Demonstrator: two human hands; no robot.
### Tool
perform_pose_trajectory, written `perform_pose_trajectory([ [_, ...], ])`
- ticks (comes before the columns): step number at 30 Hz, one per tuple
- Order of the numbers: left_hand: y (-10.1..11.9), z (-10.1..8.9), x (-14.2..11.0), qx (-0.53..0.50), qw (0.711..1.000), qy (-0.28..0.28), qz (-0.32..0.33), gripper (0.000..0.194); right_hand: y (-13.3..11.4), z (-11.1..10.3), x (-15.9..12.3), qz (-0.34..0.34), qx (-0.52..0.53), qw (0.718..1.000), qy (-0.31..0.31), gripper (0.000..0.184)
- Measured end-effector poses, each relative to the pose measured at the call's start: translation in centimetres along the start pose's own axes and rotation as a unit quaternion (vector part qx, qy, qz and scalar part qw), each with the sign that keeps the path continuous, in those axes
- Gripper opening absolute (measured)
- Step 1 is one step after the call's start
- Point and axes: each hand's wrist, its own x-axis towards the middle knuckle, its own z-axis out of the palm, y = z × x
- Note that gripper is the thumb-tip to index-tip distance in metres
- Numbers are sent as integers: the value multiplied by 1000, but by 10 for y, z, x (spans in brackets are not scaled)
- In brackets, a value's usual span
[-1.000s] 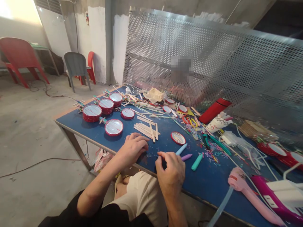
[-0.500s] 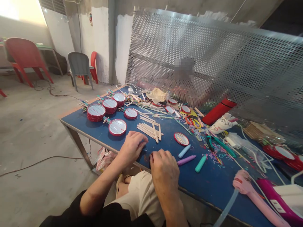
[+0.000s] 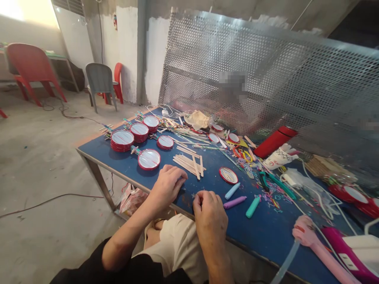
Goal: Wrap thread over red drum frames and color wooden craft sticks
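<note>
My left hand (image 3: 169, 182) is closed over the front part of the blue table, thumb and fingertips pressed together. Anything between them is hidden or too small to name. My right hand (image 3: 211, 211) curls at the table's near edge, its thumb against the bent forefinger; I cannot make out what it pinches. Just beyond the left hand lie flat wooden sticks (image 3: 186, 163). A small banjo-like craft piece (image 3: 149, 158) with a red rim rests to its left. Beside the right hand are a purple tube (image 3: 235, 202), a light blue tube (image 3: 232, 191) and a teal tube (image 3: 253, 207).
Stacks of similar red-rimmed pieces (image 3: 122, 140) stand at the left. A red-rimmed disc (image 3: 228, 175) holds short sticks. Teal pliers (image 3: 280, 184), a red bottle (image 3: 275, 141), a pink glue gun (image 3: 318, 240) and a purple-and-white power strip (image 3: 345, 252) occupy the right. Perforated metal sheeting (image 3: 237, 59) rises behind.
My right hand has shifted slightly right and down, and the gap between the hands is a little wider. The left hand has barely moved. The view has tilted slightly.
</note>
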Motion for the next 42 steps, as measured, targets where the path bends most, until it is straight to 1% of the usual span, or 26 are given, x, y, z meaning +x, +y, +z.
perform_pose_trajectory([
  [5,1,0,0,-13,1000,-6,0,16,-3,-2,-2,21,16,999,42,30],
  [8,1,0,0,-14,1000,-7,-12,16,-3,-5,0,39,13,997,65,37],
  [12,1,0,-1,-18,1000,-11,-17,13,5,-14,4,72,3,990,124,41],
  [14,1,-1,-1,-22,999,-24,-5,8,11,-18,4,73,9,987,143,41],
  [15,1,-2,0,-23,999,-34,4,6,13,-20,3,66,19,987,142,40],
  [17,1,-3,0,-22,998,-52,24,5,14,-20,0,34,48,991,119,37],
  [19,2,-3,0,-19,997,-68,36,8,11,-17,-2,-3,66,994,82,35],
  [23,3,-2,-2,-15,996,-90,21,16,3,-9,-3,-53,50,997,-13,27],
  [25,3,-1,-3,-11,996,-91,13,16,0,-7,-2,-57,27,997,-51,21],
  [28,4,-1,-4,-13,996,-87,9,16,-1,-7,1,-31,0,996,-84,17],
  [30,5,-1,-4,-16,996,-85,8,17,-1,-7,3,-9,-8,996,-91,19],
  [32,4,-1,-4,-16,996,-83,9,17,1,-9,6,11,-11,997,-79,24],
  [34,4,0,-4,-14,996,-83,7,17,4,-11,9,21,5,999,-41,31],
  [36,3,1,-4,-10,996,-85,6,17,7,-14,9,13,44,999,-1,38],
  [37,3,2,-5,-6,996,-86,7,17,7,-15,9,2,64,998,8,40],
  [39,2,2,-5,1,996,-87,9,17,6,-16,7,-20,80,997,-3,41],
  [42,2,2,-5,8,996,-83,13,17,2,-16,3,-36,39,997,-51,32],
])
